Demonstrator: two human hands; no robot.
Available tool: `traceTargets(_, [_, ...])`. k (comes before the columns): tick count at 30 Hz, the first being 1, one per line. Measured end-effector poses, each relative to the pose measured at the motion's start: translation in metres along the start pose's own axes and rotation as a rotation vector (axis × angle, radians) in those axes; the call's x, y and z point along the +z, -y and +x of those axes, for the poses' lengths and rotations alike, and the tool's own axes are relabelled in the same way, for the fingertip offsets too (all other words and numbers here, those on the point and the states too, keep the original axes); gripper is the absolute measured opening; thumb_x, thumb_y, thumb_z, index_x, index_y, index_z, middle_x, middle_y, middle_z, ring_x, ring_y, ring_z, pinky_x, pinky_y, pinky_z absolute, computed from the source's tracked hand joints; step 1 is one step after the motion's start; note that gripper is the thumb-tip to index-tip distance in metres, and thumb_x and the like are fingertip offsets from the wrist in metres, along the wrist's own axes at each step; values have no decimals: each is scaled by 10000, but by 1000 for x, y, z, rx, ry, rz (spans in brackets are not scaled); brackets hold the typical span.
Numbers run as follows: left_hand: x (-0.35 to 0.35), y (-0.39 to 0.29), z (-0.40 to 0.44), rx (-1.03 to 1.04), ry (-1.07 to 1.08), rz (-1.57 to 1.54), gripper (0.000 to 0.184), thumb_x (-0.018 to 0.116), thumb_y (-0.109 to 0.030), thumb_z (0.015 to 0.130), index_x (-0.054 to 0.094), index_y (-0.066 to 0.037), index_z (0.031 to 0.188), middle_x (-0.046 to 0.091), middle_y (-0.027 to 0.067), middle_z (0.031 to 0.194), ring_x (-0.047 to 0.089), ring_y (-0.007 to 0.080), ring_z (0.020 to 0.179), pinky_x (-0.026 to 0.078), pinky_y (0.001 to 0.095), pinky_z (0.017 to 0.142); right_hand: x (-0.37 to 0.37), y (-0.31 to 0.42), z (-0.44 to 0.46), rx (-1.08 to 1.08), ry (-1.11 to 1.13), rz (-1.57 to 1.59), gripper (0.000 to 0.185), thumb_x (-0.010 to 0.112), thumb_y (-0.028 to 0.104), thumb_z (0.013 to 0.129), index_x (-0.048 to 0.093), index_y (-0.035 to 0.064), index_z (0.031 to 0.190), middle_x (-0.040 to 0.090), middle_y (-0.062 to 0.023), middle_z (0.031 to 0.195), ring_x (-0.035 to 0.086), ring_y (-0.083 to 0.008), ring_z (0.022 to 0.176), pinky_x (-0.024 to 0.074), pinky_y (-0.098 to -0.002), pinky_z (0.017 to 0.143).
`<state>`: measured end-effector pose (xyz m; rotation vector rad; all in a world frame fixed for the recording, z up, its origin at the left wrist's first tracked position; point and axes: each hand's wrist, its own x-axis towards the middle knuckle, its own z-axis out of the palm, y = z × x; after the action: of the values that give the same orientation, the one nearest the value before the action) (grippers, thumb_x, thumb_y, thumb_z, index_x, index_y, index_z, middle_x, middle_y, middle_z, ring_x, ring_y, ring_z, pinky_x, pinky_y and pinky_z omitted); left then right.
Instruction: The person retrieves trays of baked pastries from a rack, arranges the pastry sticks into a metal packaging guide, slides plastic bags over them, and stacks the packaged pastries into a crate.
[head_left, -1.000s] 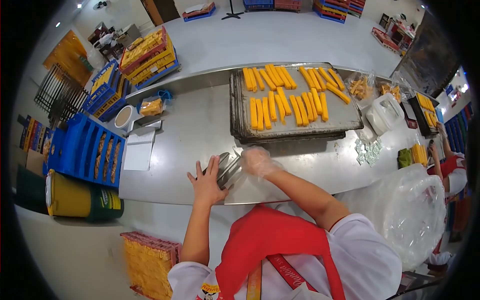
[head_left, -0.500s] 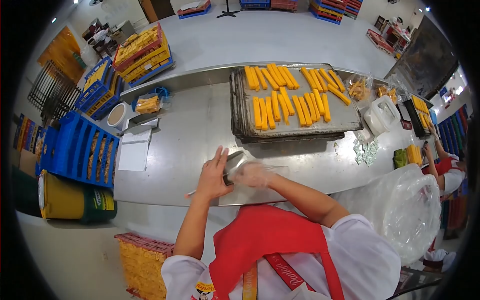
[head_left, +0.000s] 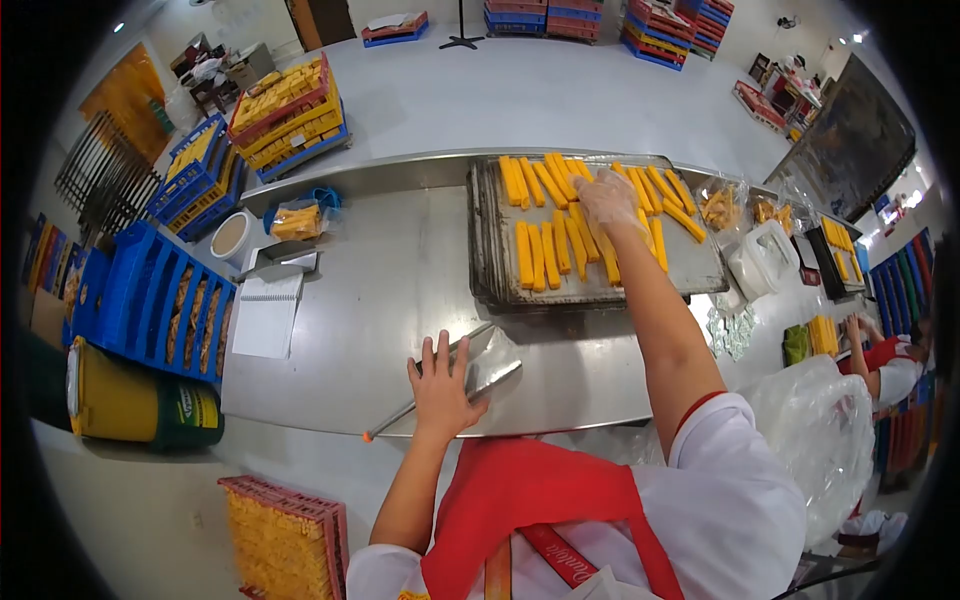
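My left hand [head_left: 443, 388] lies with fingers spread on a bent sheet-metal holder [head_left: 495, 368] near the table's front edge. From beneath it, a thin rod with an orange tip [head_left: 370, 436] sticks out to the left. A clear plastic bag [head_left: 500, 345] appears to cover the holder's right end. Reaching across to the baking tray [head_left: 690, 262], my right hand [head_left: 608, 203] wears a clear glove. Its fingers curl down around yellow baked sticks [head_left: 592, 245] among the rows there; the fingertips are partly hidden.
Left on the table are a notebook [head_left: 268, 315], a metal scoop [head_left: 275, 257], a white tub [head_left: 236, 238] and a bagged pack of sticks [head_left: 296, 220]. A white container [head_left: 765, 258] stands right of the tray. Another person [head_left: 890, 355] works at the far right.
My right hand has left the metal holder and moved up and right to the tray. My left hand stays at the holder, its fingers now spread wider, with the orange-tipped rod showing.
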<state>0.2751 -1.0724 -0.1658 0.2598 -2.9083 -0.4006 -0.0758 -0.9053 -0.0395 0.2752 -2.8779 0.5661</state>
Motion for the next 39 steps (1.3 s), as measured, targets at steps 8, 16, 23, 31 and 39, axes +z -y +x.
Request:
traceTargets(8, [13,15,-2,6,-20,-28,1071,846,-436,608,353,-175,1522,316,196,1563,307,452,1410,328,627,1040,7,9,32,225,226,-60,574,615,460,895,629,6,1245,597,-192,1348,564,-331,1250,461,-410,1021])
traceTargets(16, [10,12,3,-1,2,-12,1030,831,-414,613,380,-184,1510,320,196,1557,299,456,1403,337,612,1032,17,-95,84,-165,272,-295,360,596,305,908,697,60,1152,680,-193,1174,631,-339,1148,510,-387,967])
traceTargets(23, [10,11,2,-19,40,-17,1000,819,-408,635,380,-221,1514,306,174,1573,278,445,1427,328,652,1042,7,-90,47,-69,167,-312,323,579,227,869,730,113,1132,675,-166,1220,620,-293,1187,477,-383,1009])
traceTargets(31, [9,8,2,-30,35,10,1002,824,-410,631,382,-234,1513,300,171,1578,286,451,1418,344,650,1018,33,-93,56,-30,-81,-15,276,569,220,888,736,72,1051,720,-175,1051,671,-346,1041,529,-391,909])
traceTargets(39, [8,9,1,-32,33,-16,1033,841,-374,611,371,-237,1520,289,169,1583,276,445,1424,353,642,1006,18,-59,20,59,-73,33,301,616,204,823,727,54,1058,723,-187,1041,677,-347,1022,526,-400,917])
